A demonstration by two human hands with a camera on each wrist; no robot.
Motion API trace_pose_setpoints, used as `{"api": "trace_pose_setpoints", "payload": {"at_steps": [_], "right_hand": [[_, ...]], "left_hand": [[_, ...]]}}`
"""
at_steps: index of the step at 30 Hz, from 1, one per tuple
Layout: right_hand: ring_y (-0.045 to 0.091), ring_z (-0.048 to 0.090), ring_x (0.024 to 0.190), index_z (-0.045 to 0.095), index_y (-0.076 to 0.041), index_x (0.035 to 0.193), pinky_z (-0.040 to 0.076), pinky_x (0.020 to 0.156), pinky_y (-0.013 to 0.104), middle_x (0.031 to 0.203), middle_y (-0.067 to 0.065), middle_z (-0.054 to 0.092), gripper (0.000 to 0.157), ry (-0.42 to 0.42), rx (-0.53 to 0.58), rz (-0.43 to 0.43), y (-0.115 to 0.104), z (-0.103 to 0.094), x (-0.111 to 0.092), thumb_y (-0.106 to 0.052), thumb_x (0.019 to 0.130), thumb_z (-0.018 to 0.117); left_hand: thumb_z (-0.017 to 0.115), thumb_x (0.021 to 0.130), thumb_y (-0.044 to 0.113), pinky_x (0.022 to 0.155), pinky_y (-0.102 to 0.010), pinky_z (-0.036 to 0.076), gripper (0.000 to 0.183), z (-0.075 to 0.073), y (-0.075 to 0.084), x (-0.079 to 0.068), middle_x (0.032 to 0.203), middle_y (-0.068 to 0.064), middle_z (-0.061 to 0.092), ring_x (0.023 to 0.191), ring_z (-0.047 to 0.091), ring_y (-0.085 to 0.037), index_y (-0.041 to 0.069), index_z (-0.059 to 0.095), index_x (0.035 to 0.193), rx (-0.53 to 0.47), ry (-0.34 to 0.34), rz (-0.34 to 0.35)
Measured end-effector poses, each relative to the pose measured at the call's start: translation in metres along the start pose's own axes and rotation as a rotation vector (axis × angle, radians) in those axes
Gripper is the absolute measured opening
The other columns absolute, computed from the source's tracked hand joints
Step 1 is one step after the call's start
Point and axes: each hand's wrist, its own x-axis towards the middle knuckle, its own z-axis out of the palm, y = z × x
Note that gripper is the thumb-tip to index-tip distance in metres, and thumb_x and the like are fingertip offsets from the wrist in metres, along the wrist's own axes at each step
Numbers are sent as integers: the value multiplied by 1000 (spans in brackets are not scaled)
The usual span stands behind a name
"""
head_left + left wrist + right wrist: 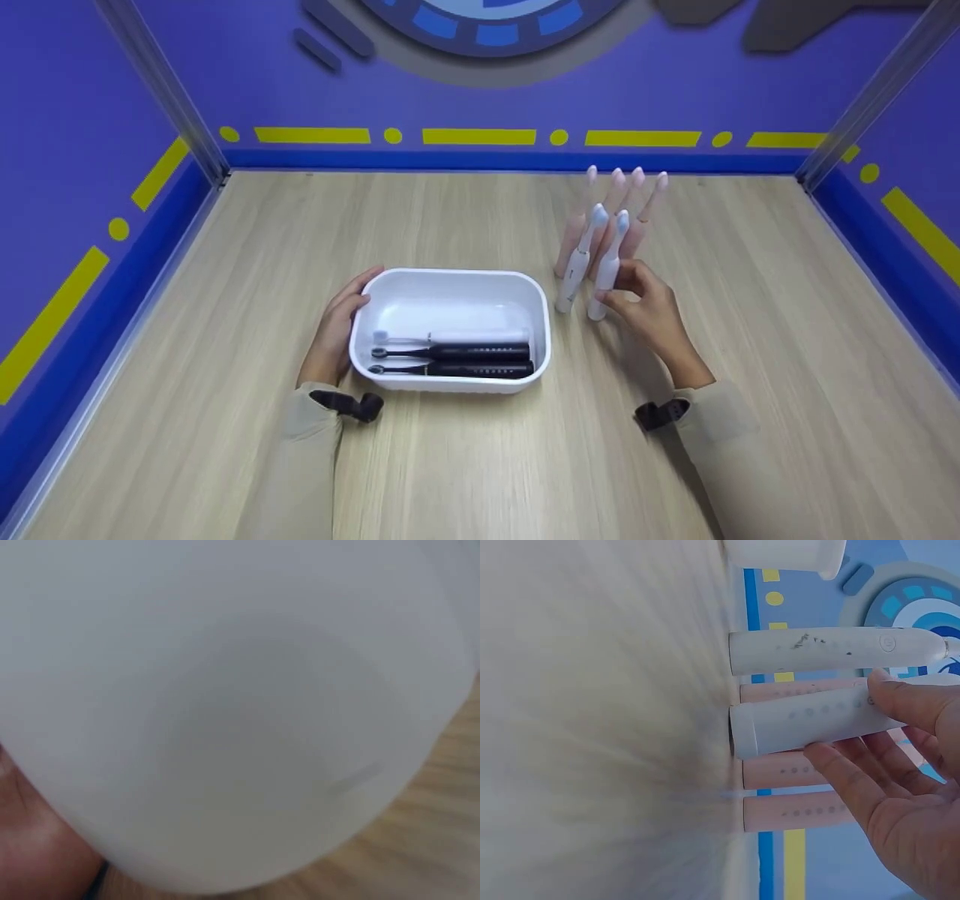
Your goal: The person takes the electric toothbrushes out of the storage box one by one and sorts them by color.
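Note:
My right hand (pixel 651 304) pinches a white electric toothbrush (pixel 802 718) between thumb and fingertips. It is nearly upright with its blue-bristled head at the top, its base close to the table. Beside it another white toothbrush (pixel 573 279) stands on its base. On the left, my left hand (pixel 339 322) lies against the outer side of a white bin (pixel 453 384), fingers stretched along its wall. Inside the bin lie a white toothbrush (pixel 480 336) and two black toothbrushes (pixel 480 352), side by side with heads to the left. That bin's wall (pixel 240 727) fills most of the left wrist view.
Several pink toothbrushes (pixel 634 238) stand upright just behind the white ones, partly hidden by them. The wooden table (pixel 465 465) is bordered by blue panels (pixel 480 159) at the back and both sides.

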Motion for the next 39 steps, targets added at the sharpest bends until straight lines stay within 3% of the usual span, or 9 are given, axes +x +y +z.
{"api": "trace_pose_setpoints", "payload": {"at_steps": [5,8,15,20,28,34,39], "right_hand": [[17,59,104,53,3,123,47,92,18,118,18,62,40,1,17,36,25,4,9,0,85,66],[19,59,106,53,0,125,47,94,21,120,16,62,43,-6,31,40,33,5,12,-3,85,68],[28,57,110,48,5,127,45,102,44,122,22,59,43,-30,53,45,18,4,9,0,87,63],[32,56,111,46,8,128,44,103,50,122,25,58,44,-39,71,41,10,3,6,2,87,63],[24,58,112,47,-1,132,50,99,40,124,16,59,52,-21,73,19,26,2,10,-9,86,70],[9,59,104,49,2,131,54,92,32,122,16,60,52,59,117,-79,20,0,10,-1,83,70],[11,59,103,49,6,131,54,87,21,120,22,60,53,122,137,-152,12,-2,8,6,81,69]], "left_hand": [[31,95,5,119,-32,23,52,0,0,1,154,-2,36,141,32,-14,9,40,146,-7,6,-6],[31,94,4,119,-33,22,52,1,0,1,154,-4,36,141,33,-15,7,40,146,-24,3,1],[32,94,4,119,-32,23,52,2,1,1,153,-5,37,140,34,-15,7,41,145,-34,3,11],[32,94,4,119,-32,23,52,2,1,0,153,-5,37,140,34,-15,7,41,145,-39,2,12],[31,95,5,119,-32,22,52,2,0,1,154,-4,36,141,32,-14,7,40,146,-18,1,6],[31,95,5,119,-31,22,52,2,0,1,154,-3,37,141,32,-14,8,40,146,1,5,1],[30,96,5,119,-32,23,51,0,0,1,153,-2,37,141,33,-14,10,41,146,-3,5,-12]]}}
